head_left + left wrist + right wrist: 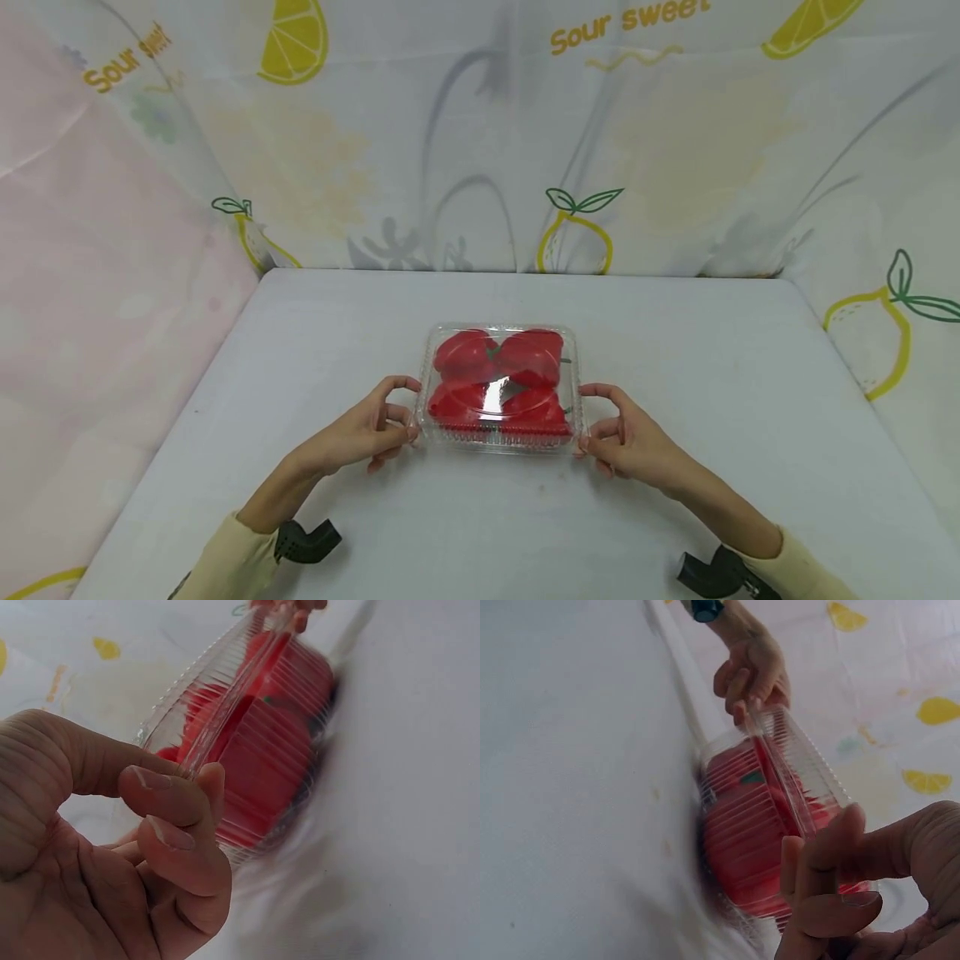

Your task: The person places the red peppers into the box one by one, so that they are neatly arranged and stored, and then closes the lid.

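A clear plastic clamshell box (495,447) with its lid down holds several glossy red peppers (531,354) with green stems. At the box's left side, my left hand (367,427) pinches the rim near the front corner, the index finger reaching farther back along the edge. My right hand (630,435) pinches the opposite side in much the same way. In the left wrist view, the thumb and curled fingers meet at the ridged rim (214,735). The right wrist view has the box's ribbed wall close over the white surface, and the fingers partly cover its near corner.
The box is around the middle of a white table (480,525). Cloth walls printed with lemons (573,242) rise behind it and along both sides. Dark curved devices (307,542) are strapped at both wrists, over pale yellow sleeves (228,562).
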Demonstrator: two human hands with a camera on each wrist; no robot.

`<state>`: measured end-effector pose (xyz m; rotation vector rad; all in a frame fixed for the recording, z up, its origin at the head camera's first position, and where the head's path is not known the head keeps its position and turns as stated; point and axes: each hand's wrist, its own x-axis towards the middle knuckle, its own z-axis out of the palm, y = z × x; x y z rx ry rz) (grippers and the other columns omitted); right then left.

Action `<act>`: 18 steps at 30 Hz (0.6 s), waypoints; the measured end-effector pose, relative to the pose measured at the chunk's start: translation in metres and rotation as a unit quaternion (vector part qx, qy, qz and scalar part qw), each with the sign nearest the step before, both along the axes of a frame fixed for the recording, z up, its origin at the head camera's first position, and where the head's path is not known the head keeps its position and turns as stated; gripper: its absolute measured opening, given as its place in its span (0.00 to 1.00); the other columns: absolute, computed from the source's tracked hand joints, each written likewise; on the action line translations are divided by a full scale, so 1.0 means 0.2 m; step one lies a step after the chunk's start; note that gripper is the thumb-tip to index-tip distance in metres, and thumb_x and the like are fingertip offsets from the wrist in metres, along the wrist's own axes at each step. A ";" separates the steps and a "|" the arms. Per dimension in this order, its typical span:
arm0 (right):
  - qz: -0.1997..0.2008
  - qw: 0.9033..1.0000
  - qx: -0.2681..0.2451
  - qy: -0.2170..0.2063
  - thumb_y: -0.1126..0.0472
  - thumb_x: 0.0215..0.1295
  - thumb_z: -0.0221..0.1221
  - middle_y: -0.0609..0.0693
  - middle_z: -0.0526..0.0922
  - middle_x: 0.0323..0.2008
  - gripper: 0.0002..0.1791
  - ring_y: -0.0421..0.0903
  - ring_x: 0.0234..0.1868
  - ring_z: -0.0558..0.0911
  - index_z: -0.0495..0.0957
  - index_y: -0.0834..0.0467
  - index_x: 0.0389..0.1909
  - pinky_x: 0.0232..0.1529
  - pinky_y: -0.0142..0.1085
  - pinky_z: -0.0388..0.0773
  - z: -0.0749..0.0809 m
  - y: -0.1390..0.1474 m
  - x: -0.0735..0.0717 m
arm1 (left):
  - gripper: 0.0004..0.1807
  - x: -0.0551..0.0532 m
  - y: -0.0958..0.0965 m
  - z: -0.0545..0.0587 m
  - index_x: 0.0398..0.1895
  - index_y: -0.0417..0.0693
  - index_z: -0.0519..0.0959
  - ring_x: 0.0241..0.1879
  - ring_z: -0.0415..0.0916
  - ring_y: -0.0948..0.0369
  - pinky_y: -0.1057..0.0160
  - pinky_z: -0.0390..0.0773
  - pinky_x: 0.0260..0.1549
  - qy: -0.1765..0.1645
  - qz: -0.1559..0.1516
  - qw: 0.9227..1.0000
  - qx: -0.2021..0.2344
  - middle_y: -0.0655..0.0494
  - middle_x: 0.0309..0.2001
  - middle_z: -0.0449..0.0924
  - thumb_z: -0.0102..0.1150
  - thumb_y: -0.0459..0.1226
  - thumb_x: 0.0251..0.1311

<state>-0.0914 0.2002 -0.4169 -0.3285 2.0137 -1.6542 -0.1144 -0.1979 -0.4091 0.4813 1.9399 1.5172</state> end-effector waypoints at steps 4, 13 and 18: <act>0.019 1.000 0.017 0.009 0.64 0.69 0.60 0.64 0.82 0.36 0.38 0.50 0.20 0.78 0.48 0.59 0.71 0.17 0.28 0.65 0.01 0.01 -0.01 | 0.33 0.00 0.00 0.01 0.69 0.44 0.49 0.21 0.69 0.60 0.68 0.73 0.15 0.004 0.001 1.000 -0.018 0.29 0.39 0.74 0.57 0.35 0.69; 0.050 0.980 0.142 0.129 0.53 0.67 0.63 0.52 0.80 0.45 0.35 0.46 0.37 0.84 0.57 0.55 0.69 0.33 0.38 0.80 0.03 0.06 -0.04 | 0.30 -0.02 -0.04 0.04 0.71 0.43 0.53 0.30 0.77 0.49 0.58 0.81 0.22 0.057 -0.026 0.997 -0.051 0.37 0.43 0.78 0.52 0.32 0.70; 0.053 0.964 0.188 0.180 0.48 0.67 0.63 0.51 0.79 0.50 0.32 0.43 0.44 0.82 0.64 0.53 0.66 0.36 0.37 0.81 0.05 0.11 -0.07 | 0.25 -0.04 -0.07 0.06 0.69 0.43 0.60 0.34 0.79 0.44 0.58 0.81 0.26 0.119 -0.021 0.988 -0.095 0.41 0.45 0.79 0.51 0.33 0.71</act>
